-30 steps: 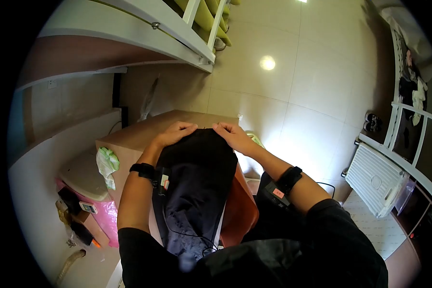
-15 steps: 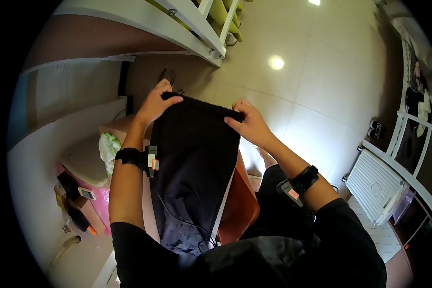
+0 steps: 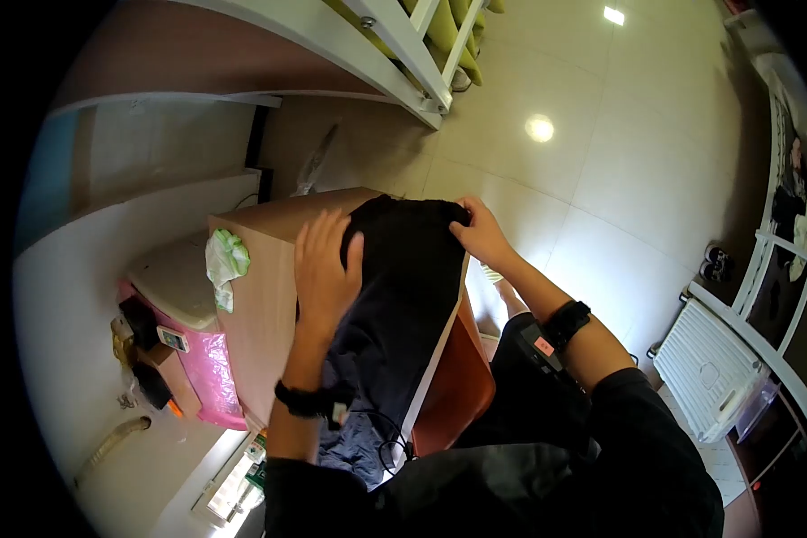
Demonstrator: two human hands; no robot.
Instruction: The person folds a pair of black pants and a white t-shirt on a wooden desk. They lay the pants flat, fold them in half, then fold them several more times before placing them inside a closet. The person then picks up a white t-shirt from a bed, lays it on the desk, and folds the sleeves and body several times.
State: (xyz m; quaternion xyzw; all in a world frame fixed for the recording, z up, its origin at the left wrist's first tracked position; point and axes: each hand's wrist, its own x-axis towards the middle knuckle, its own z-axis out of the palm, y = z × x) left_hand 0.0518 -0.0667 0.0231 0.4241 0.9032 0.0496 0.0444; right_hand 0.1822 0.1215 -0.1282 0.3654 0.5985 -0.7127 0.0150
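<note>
Black pants (image 3: 394, 278) lie lengthwise over a wooden tabletop (image 3: 264, 269), their gathered waistband at the far end. My right hand (image 3: 484, 235) pinches the far right corner of the waistband between thumb and fingers. At the left edge of the cloth is my left hand (image 3: 327, 273), open, its fingers stretched out and thumb apart, overlapping the fabric's side. The nearer part of the cloth is crumpled, with a thin black cable (image 3: 390, 439) over it. Each of my wrists wears a black strap with a small device.
An orange chair (image 3: 457, 386) stands against the table's right side. On the left are a green-and-white plastic packet (image 3: 229, 260), a pink bag (image 3: 208, 377) and a small white device (image 3: 172, 338). A white bed frame (image 3: 403, 54) rises ahead; a white suitcase (image 3: 708, 368) stands right.
My left hand has let go of the waistband's left corner and moved nearer and right, fingers now spread. The far end of the pants has come down onto the table. My right hand keeps its corner.
</note>
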